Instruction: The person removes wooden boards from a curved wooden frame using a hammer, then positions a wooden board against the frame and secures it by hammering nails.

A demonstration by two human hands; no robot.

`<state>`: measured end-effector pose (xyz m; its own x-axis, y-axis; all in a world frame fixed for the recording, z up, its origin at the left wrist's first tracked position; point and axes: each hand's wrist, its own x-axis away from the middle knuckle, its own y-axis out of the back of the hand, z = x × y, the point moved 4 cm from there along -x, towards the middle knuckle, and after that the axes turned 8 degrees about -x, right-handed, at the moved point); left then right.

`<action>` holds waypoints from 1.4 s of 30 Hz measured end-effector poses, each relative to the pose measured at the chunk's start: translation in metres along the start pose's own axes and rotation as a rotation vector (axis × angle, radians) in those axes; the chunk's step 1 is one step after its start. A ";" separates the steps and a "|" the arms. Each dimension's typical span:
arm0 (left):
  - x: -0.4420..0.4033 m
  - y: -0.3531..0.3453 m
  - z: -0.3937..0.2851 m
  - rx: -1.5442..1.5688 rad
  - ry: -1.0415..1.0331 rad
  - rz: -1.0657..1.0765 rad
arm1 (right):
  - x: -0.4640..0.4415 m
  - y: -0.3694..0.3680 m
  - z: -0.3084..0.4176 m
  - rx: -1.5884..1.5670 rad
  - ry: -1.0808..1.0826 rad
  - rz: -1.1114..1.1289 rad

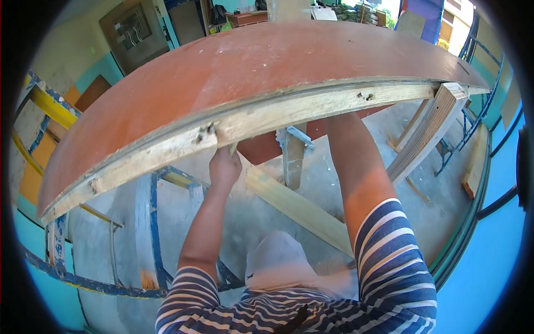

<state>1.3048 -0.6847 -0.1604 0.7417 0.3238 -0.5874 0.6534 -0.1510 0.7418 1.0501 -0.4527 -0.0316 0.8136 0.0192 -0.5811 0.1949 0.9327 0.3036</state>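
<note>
A large reddish-brown panel [267, 61] spans the view, with a pale wooden batten [289, 114] along its near edge. My left hand [225, 166] is closed just under the batten, around a small pale piece that I cannot make out. My right arm reaches up beneath the panel, right of the centre; the hand at its end is hidden behind the batten. Between my arms, below the panel, an upright wooden piece [293, 161] with blue-white paint shows. A thick wooden post [431, 131] leans against the batten at the right.
Blue-and-yellow metal scaffolding [150, 222] stands at the left and below the panel. A long plank [300, 209] lies on the grey floor [219, 245] in front of me. More blue metal frame [484, 106] is at the far right, near a wood block [474, 167].
</note>
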 end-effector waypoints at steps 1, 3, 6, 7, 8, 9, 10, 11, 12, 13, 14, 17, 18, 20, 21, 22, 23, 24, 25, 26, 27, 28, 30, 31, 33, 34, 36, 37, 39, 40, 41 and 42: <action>0.012 0.006 -0.002 0.073 -0.071 -0.116 | 0.000 0.000 0.000 0.006 -0.001 -0.001; 0.026 0.010 -0.006 0.243 -0.271 -0.319 | -0.003 -0.001 0.001 0.013 0.003 0.003; 0.012 0.001 -0.024 0.292 -0.320 -0.210 | -0.003 -0.004 -0.001 0.022 0.006 0.007; 0.000 -0.012 -0.027 0.203 -0.158 -0.058 | 0.000 -0.004 -0.003 0.026 0.003 0.009; -0.008 -0.022 -0.024 0.145 -0.083 0.027 | 0.001 -0.004 -0.003 0.025 0.000 0.012; -0.014 -0.034 -0.018 0.087 -0.009 0.115 | 0.003 -0.005 -0.004 0.025 -0.006 0.017; -0.015 -0.046 -0.012 0.030 0.065 0.198 | 0.003 -0.006 -0.007 0.026 -0.007 0.019; -0.001 -0.049 -0.011 0.099 0.060 0.132 | 0.002 -0.007 -0.008 0.031 -0.008 0.021; 0.022 -0.048 -0.011 0.167 0.044 0.064 | 0.001 -0.006 -0.008 0.034 -0.005 0.017; 0.029 -0.049 -0.009 0.232 0.017 -0.001 | -0.001 -0.005 -0.008 0.038 -0.009 0.013; 0.027 -0.047 -0.013 0.259 -0.048 -0.084 | -0.001 -0.003 -0.007 0.042 -0.016 0.014; 0.033 -0.048 -0.024 0.245 -0.160 -0.191 | -0.004 -0.003 -0.009 0.054 -0.009 0.016; 0.024 -0.051 -0.027 0.170 -0.177 -0.151 | -0.004 -0.003 -0.009 0.054 -0.009 0.015; 0.009 -0.045 -0.038 0.219 0.027 0.096 | 0.002 -0.002 -0.011 0.051 -0.011 0.018; 0.016 -0.053 -0.025 0.281 0.028 0.100 | 0.009 0.000 -0.009 0.048 -0.011 0.019; 0.036 -0.059 -0.014 0.303 0.046 0.104 | 0.017 0.001 -0.010 0.040 -0.007 0.013; 0.063 -0.062 -0.003 0.325 0.052 0.114 | 0.029 0.009 -0.004 0.020 0.009 -0.002; 0.097 -0.080 0.017 0.324 0.154 0.218 | 0.049 0.019 0.005 -0.013 0.036 -0.018; 0.141 -0.103 0.045 0.317 0.259 0.325 | 0.077 0.033 0.013 -0.057 0.052 -0.012; 0.187 -0.130 0.077 0.288 0.305 0.441 | 0.111 0.049 0.019 -0.126 0.013 0.084; 0.229 -0.135 0.084 0.275 0.371 0.496 | 0.150 0.063 0.015 -0.161 -0.084 0.289; 0.275 -0.156 0.106 0.186 0.392 0.547 | 0.195 0.064 -0.009 -0.357 -0.166 0.342; 0.323 -0.175 0.116 0.180 0.566 0.767 | 0.275 0.056 -0.080 -0.186 -0.485 0.626; 0.338 -0.172 0.109 0.259 0.724 0.940 | 0.311 0.048 -0.132 -0.045 -0.407 0.732; 0.383 -0.203 0.140 0.184 0.712 1.106 | 0.378 0.045 -0.234 0.285 -0.591 0.732; 0.399 -0.216 0.155 0.150 0.704 1.174 | 0.403 0.056 -0.265 0.421 -0.659 0.711; 0.416 -0.218 0.162 0.073 0.654 1.246 | 0.471 0.045 -0.360 0.687 -0.554 0.771; 0.422 -0.223 0.165 0.038 0.631 1.278 | 0.485 0.047 -0.355 0.668 -0.650 0.735; 0.437 -0.243 0.181 0.010 0.450 1.322 | 0.486 0.051 -0.334 0.648 -0.792 0.733; 0.445 -0.248 0.185 -0.004 0.363 1.348 | 0.482 0.050 -0.320 0.652 -0.838 0.763; 0.441 -0.243 0.182 -0.021 0.375 1.234 | 0.485 0.049 -0.311 0.656 -0.890 0.797; 0.434 -0.235 0.176 -0.042 0.384 1.125 | 0.501 0.044 -0.308 0.646 -0.800 0.830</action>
<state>1.4999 -0.6728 -0.6463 0.7968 0.2885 0.5309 -0.3468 -0.5011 0.7928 1.2978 -0.2913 -0.5422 0.8707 0.0733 0.4863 -0.4717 0.4041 0.7837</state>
